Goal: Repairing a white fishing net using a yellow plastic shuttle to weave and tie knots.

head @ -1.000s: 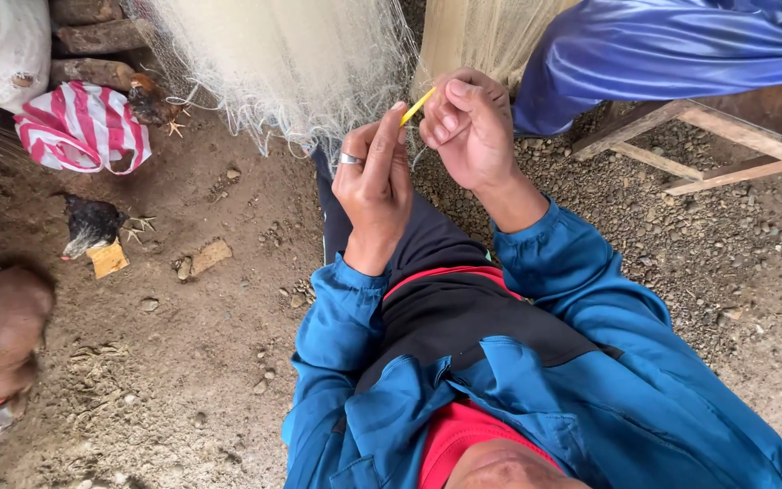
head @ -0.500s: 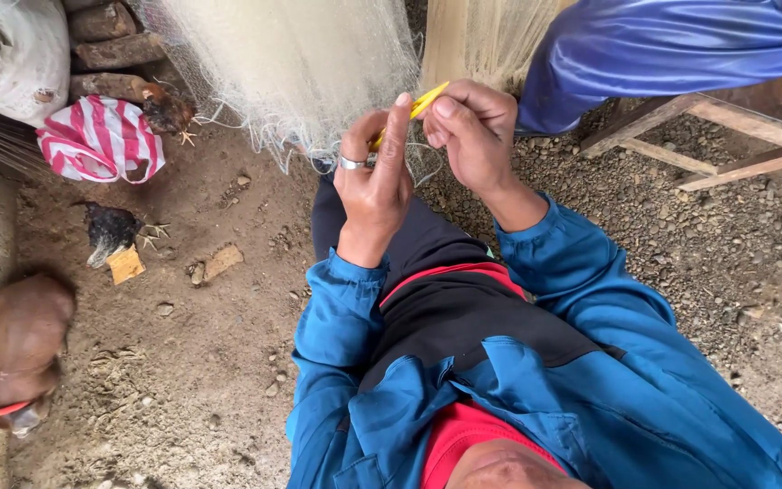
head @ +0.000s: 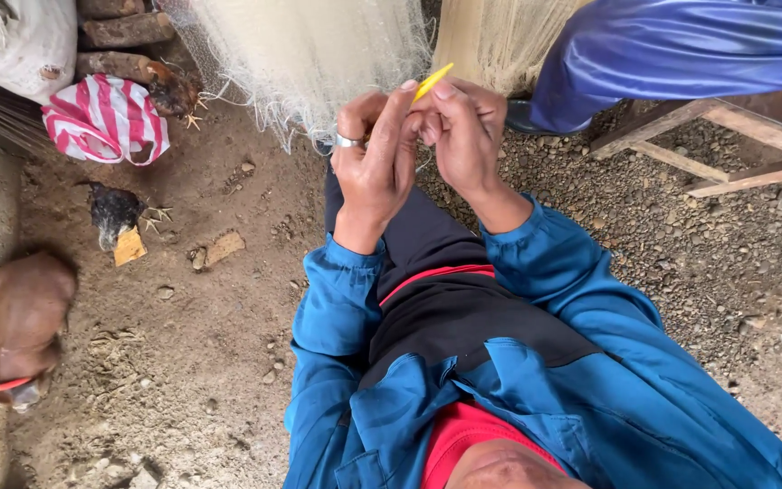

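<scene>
While both hands met before the hanging net [head: 309, 54], the right hand [head: 463, 131] pinched the yellow needle [head: 431, 82], its long axis slanting up-right from the fingertips, and the left hand [head: 375, 163] curled closed just beside it.

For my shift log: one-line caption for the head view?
Left hand and right hand pinch a yellow plastic netting needle before pale fishing net.

Bare dirt floor [head: 183, 362] on the left turns to gravel on the right. A wooden frame [head: 726, 145] stands far right, in daylight.
</scene>
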